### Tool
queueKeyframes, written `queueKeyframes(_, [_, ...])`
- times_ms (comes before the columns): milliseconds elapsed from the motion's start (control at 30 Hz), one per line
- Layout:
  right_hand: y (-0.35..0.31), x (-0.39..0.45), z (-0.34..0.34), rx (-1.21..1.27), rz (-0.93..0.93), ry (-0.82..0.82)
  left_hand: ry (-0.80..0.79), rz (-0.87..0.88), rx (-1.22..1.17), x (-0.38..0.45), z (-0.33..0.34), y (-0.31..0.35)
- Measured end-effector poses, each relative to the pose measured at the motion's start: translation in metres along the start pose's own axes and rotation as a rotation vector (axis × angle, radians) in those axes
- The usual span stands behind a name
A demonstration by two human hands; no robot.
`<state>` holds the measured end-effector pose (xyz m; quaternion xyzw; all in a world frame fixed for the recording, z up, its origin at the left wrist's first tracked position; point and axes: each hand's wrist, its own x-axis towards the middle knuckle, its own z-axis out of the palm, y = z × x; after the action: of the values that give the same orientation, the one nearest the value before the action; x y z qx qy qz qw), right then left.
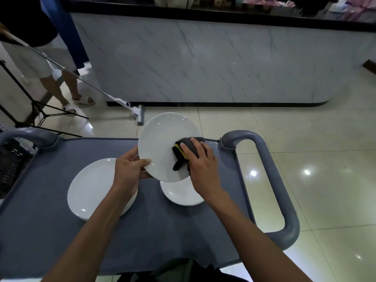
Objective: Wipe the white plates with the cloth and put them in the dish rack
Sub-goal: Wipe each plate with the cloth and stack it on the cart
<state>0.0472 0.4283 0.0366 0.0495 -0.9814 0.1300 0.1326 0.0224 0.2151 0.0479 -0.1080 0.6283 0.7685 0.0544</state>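
**Plate held up, cloth pressed to its face**

Two bare forearms are reaching in from the near edge over the grey cart (85,237). The left hand (128,169) is gripping the raised plate (160,143) by its left rim, thumb lying across the upper face and fingers curling underneath. The right hand (200,161) is pressing a dark cloth (184,151) with a yellow edge onto the plate's right half, fingers spread fairly flat over it. Two more plates are lying on the cart: a left plate (91,190), partly under the left wrist, and a right plate (181,194) just below the raised one. A black rack (10,159) is sitting at the far left edge.
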Motion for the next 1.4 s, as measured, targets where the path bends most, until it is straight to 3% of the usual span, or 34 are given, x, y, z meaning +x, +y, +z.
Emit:
queueKeyframes(233, [0.022,0.023,-0.009,0.042,0.073,0.091,-0.11,0.0,0.066,-0.004,0.004,-0.01])
queueKeyframes(600, [0.03,0.039,-0.018,0.293,-0.009,0.212,-0.225,0.041,0.118,-0.006,-0.001,-0.012])
queueKeyframes(833, [0.043,0.046,-0.032,0.469,-0.079,0.08,-0.243,0.128,0.148,-0.005,-0.011,-0.004])
queueKeyframes(1033, [0.044,0.041,-0.034,0.531,-0.029,0.013,-0.262,0.153,0.195,-0.001,-0.015,-0.002])
queueKeyframes(1400, [0.041,0.037,-0.042,0.652,0.017,-0.012,-0.26,0.233,0.258,0.004,-0.02,0.006])
